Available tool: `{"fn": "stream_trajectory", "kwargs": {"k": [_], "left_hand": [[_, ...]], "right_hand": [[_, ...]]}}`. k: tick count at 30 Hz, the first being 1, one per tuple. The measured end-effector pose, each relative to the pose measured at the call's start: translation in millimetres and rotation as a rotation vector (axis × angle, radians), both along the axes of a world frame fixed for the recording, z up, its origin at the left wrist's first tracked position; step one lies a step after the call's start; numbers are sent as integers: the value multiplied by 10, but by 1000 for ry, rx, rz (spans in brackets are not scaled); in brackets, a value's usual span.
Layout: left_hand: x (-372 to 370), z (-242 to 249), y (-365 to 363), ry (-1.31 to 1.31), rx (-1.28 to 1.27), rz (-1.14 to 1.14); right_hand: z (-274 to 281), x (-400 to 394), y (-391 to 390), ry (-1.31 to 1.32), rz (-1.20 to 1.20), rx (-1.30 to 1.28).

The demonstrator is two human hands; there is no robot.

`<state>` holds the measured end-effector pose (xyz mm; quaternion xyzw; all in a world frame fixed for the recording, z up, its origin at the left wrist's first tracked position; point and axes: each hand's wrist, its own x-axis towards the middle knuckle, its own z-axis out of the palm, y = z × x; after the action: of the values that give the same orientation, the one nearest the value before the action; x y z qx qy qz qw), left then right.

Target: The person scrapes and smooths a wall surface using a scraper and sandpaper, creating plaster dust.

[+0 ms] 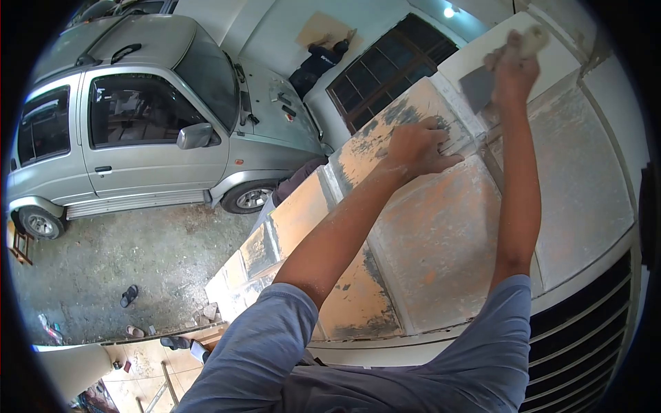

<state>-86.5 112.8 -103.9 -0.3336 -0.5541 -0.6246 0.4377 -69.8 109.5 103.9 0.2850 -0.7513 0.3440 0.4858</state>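
My right hand [513, 72], smeared by motion, is closed round a wide putty knife at the upper right. The knife's grey blade [477, 88] lies against or just above a pale panel [451, 69]; a blurred whitish end sticks out past my fist. Lower and to the left, my left hand [420, 149] rests on the patchy orange and grey surface [441, 227], its fingers spread beside a raised white strip [456, 107]. Nothing shows in that hand. The surface is divided into several sections by ridges, and dark worn patches mark the orange parts.
A silver car [151, 124] stands on the left, with small items on its hood. Another person [320, 65] works at a board [320, 33] on the far wall, beside a dark barred window [392, 69]. Metal bars [585, 330] run at the lower right. Sandals [129, 296] lie on the concrete floor [172, 255] below.
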Motion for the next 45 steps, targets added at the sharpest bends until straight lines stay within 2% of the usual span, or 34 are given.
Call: {"fn": "stream_trajectory", "kwargs": {"k": [2, 4, 5, 6, 8, 10, 12, 13, 17, 19, 20, 22, 26, 28, 29, 32, 33, 37, 40, 42, 44, 45], "left_hand": [[-1, -2, -27, -39, -46, -53], [6, -7, -18, -14, -23, -29], [1, -3, -17, 15, 5, -4], [7, -5, -7, 13, 1, -7], [-4, -7, -14, -1, -6, -14], [-32, -15, -16, 7, 5, -19], [-19, 5, 13, 30, 18, -35], [-15, 5, 7, 21, 8, -17], [-22, 2, -1, 2, -26, 7], [-12, -1, 19, 2, -20, 1], [-10, 0, 18, -7, -6, 6], [16, -10, 9, -12, 2, -9], [24, 15, -46, -39, -50, -30], [0, 16, -19, -25, -27, -19], [3, 0, 1, -17, -12, -10], [16, 13, -30, -22, -40, 3], [-12, 19, -52, -22, -41, 14], [2, 5, -23, 0, -10, -5], [7, 4, -8, 9, 1, -4], [3, -17, -20, -5, 6, -19], [-2, 1, -24, -3, -5, -18], [10, 4, -7, -2, -9, -28]], "right_hand": [[-24, -64, 74, -4, 31, 82], [-145, -75, 33, -232, -97, 239], [-103, -84, 32, -129, -202, 322], [-18, -80, 67, -132, -204, 318], [144, -125, 121, -59, -52, 49], [13, -178, 80, -109, -146, 62], [-18, -175, 71, -93, -193, 282], [98, -223, 132, 10, -110, 160], [92, -226, 89, -50, -69, 185], [54, -137, -75, -25, -243, 359], [69, -122, -40, -22, -248, 362], [51, -135, -16, -56, -30, 179], [74, -74, -65, -86, -156, 305], [186, -12, -42, -5, -23, 38], [62, -59, 52, 24, -251, 150], [-34, -138, 84, -10, -181, 218], [61, -146, 90, -2, -85, 98], [90, -135, 140, -75, -147, 30], [-62, -102, 32, -48, -212, 274], [124, -88, 89, -38, -20, 166], [-6, -199, 156, -144, -204, 226], [-26, -171, 135, -145, -214, 221]]}}
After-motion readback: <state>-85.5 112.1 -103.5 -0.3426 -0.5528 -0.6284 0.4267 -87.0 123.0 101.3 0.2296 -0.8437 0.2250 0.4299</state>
